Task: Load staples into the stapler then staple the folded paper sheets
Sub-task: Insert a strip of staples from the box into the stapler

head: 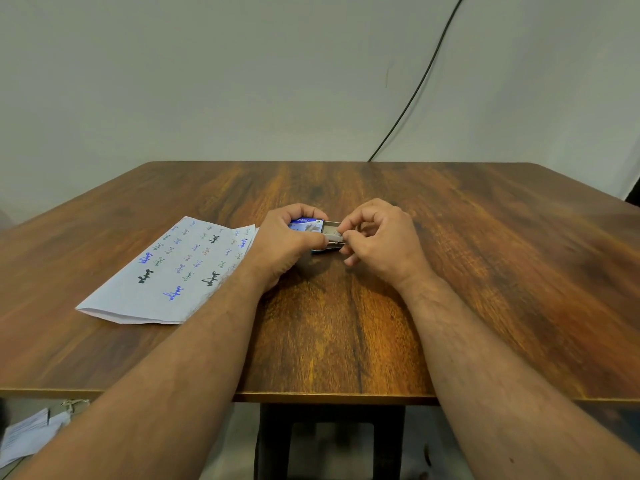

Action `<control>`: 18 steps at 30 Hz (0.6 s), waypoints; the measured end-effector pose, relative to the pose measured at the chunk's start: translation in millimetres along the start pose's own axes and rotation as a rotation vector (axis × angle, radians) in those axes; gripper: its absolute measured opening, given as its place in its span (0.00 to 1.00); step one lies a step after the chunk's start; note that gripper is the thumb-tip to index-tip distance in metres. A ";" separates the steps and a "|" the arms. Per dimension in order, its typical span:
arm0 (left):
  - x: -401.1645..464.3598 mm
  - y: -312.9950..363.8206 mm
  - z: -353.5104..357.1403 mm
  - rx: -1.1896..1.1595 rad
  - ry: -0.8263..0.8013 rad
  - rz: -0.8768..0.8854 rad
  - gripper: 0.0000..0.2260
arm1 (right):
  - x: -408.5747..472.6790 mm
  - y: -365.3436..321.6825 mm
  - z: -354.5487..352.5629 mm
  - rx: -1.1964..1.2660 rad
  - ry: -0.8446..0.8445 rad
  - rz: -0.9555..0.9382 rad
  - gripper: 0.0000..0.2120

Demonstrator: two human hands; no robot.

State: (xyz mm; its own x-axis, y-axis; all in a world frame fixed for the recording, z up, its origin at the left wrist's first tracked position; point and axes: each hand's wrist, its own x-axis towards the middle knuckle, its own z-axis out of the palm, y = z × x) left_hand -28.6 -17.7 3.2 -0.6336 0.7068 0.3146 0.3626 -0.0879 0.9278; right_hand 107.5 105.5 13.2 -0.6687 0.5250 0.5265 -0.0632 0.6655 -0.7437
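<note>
Left hand (284, 244) curled round the blue staple box (306, 225), mid-table. Right hand (377, 240) at its 3 o'clock, fingertips pinching the slid-out tray (331, 229). Folded paper sheets (173, 271) lying at 9 o'clock.

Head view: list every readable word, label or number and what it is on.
"ngaro": partial white lettering on the blue staple box held in the left hand; the rest is hidden.
Handwriting in blue and black on the folded paper: repeated scrawls, too blurred to read.
Nothing else carries text.

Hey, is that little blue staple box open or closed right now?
Open. The staple box in the left hand has its inner tray slid out toward the right hand.
</note>
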 end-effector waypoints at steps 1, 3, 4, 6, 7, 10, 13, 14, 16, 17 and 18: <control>0.1 -0.2 -0.3 0.004 -0.004 0.001 0.13 | 0.0 0.1 -0.1 0.000 -0.010 0.006 0.09; 0.0 -0.6 -0.7 0.016 -0.009 0.002 0.12 | -0.3 0.9 -0.8 -0.005 -0.021 0.006 0.07; 0.0 -0.9 -0.9 0.019 -0.012 0.003 0.12 | -0.5 1.4 -1.1 -0.009 -0.024 0.005 0.05; 0.4 -1.5 -0.8 0.026 -0.020 0.004 0.12 | -0.1 2.2 -1.9 -0.021 -0.033 0.006 0.06; 0.8 -1.8 -0.8 0.030 -0.022 0.005 0.12 | 0.3 2.4 -2.0 -0.031 -0.038 0.004 0.06; 1.6 -2.1 0.4 0.040 -0.021 0.015 0.12 | 1.5 2.1 -1.9 -0.062 -0.030 -0.013 0.08; 1.4 -1.7 3.1 0.087 -0.045 0.023 0.13 | 0.9 1.0 -1.8 -0.099 -0.024 -0.038 0.05; 1.1 -1.3 3.9 0.108 -0.059 0.019 0.14 | 0.5 0.3 -1.6 -0.092 -0.019 -0.036 0.04; 0.8 -0.6 5.1 0.139 -0.072 0.015 0.15 | 0.6 -0.3 -1.6 -0.066 0.008 -0.019 0.02; 0.6 -0.3 5.3 0.142 -0.072 0.017 0.15 | 1.0 -0.5 -1.5 -0.058 0.020 -0.010 0.02; 0.3 0.2 5.3 0.134 -0.069 0.021 0.15 | 1.7 -0.4 -1.5 -0.050 0.028 -0.004 0.02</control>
State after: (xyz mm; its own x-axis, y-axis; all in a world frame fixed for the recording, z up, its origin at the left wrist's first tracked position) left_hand -25.1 -13.8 2.5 -0.5784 0.7527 0.3146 0.4659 -0.0117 0.8847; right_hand 107.6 107.0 15.1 -0.6473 0.5368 0.5411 -0.0278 0.6928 -0.7206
